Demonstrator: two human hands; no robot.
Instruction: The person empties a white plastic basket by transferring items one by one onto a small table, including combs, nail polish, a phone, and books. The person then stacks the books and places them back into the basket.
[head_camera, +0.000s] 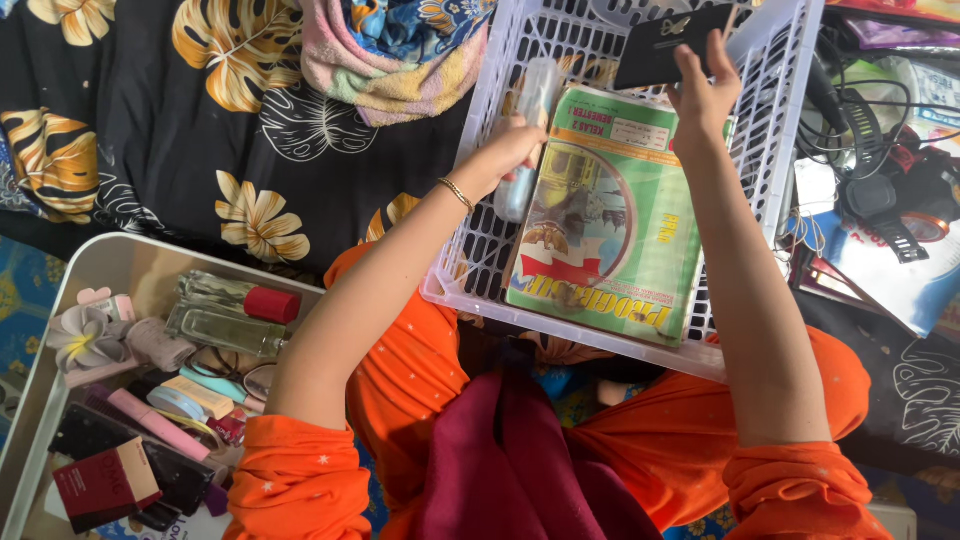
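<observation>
Head camera looks straight down on a white plastic basket (770, 150) resting across the person's lap, and the work in hand looks like loading it with small things. The left hand (510, 145) has its fingers closed round a clear bottle (528, 130), which lies lengthwise on the basket floor, just beside the left edge of a green book (605, 215) that lies flat in the basket. The right hand (705, 90) grips a black wallet (665, 45) at the far end of the basket, above the book's top edge; whether the wallet touches the basket floor I cannot tell.

Judging by this, both things are at the point of being set down: the bottle needs only letting go, while the wallet wants a spot in the narrow free strip beyond the book.

Left of the lap stands a white tray (100, 255) crowded with bottles, tubes and small boxes. A black headlamp (880, 190) and cables lie at the right.
</observation>
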